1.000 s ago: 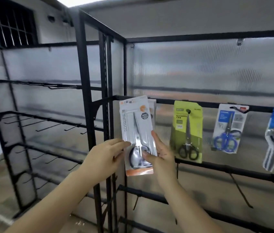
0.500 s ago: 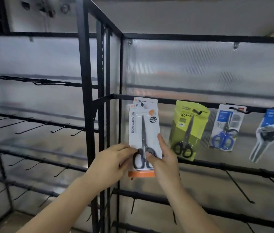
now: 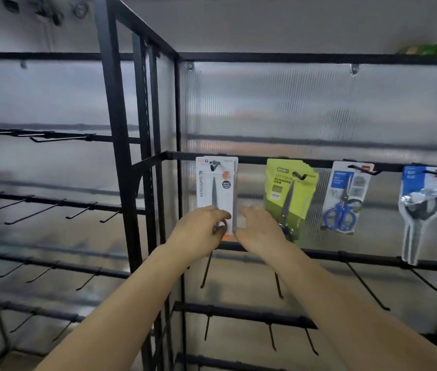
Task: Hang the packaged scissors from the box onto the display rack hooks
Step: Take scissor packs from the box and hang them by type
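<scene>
1. Landmark: the black corner post point(image 3: 121, 145) of the display rack. Left of the post, the rows of hooks point(image 3: 51, 210) carry nothing.
2. Just right of the post, a white scissors pack point(image 3: 216, 194) hangs from the rail point(image 3: 252, 159); a hook tip point(image 3: 214, 165) shows through its top slot. Judgement: this pack is seated on its hook. At least one more card edge shows behind it.
3. Left hand point(image 3: 198, 231) is at the lower left of the white pack, fingers curled round its edge with fingertips on the front face. It looks like a light pinch.
4. Right hand point(image 3: 259, 231) is at the lower right edge of the same pack, fingers bent. Contact is probable, but grip cannot be told: the area is blurred.
5. Further right of the post on the same rail: a green pack stack point(image 3: 289, 188), a blue-handled scissors pack point(image 3: 346, 196), then a clear blister pack point(image 3: 421, 210). All are hung.
6. The rails below point(image 3: 265, 317) hold only bare hooks.
7. Progress: four hook positions are filled and many remain open. The supply box is out of view, so the remaining count is unknown. Next, by judgement: let go of the white pack and fetch another.
</scene>
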Available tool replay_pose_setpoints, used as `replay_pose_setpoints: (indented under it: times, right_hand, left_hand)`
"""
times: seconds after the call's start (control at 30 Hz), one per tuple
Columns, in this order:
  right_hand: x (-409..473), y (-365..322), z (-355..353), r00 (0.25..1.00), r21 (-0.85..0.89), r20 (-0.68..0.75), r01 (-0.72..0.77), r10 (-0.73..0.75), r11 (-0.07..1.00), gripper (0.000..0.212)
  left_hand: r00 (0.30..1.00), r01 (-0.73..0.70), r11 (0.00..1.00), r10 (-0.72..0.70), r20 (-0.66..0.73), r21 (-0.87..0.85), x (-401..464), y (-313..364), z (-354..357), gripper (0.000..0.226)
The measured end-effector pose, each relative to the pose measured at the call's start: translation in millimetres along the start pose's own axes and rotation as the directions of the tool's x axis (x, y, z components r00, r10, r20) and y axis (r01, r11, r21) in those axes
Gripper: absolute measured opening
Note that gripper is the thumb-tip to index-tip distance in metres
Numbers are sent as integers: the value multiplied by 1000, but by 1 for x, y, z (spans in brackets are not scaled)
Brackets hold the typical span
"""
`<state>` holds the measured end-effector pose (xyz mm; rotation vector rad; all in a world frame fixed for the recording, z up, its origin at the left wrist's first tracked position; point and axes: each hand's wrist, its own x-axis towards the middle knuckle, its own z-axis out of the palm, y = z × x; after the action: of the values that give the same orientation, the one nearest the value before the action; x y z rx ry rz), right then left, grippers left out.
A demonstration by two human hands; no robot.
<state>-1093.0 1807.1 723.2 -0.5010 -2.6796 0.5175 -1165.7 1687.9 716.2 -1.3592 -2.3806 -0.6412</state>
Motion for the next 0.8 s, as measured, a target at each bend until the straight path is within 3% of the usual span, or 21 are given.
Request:
replay_pose_setpoints:
  times: [0.23, 0.37, 0.53, 0.7, 0.8]
  right_hand:
    - [-36, 43, -29, 999, -64, -45, 26, -29, 998, 35]
    - [-64, 85, -47, 999, -47, -39, -7, 5, 999, 18]
    - [-105, 147, -58, 996, -52, -55, -74, 72, 996, 26]
    - [-146, 214, -35, 994, -31, 26, -104, 105, 994, 37]
    - [-174, 251, -8, 983, -39, 111, -142, 145, 989, 28]
  left_hand:
    - [1000, 15, 1000, -14, 26, -18, 13, 51, 25, 35]
    - [993, 88, 995, -84, 87, -46, 14, 95, 50, 32]
    - [979, 115, 993, -109, 172, -25, 8, 153, 95, 28]
    - [947, 117, 991, -91, 309, -67, -27, 180, 159, 34]
    - [919, 82, 993, -42, 393, -85, -52, 187, 200, 34]
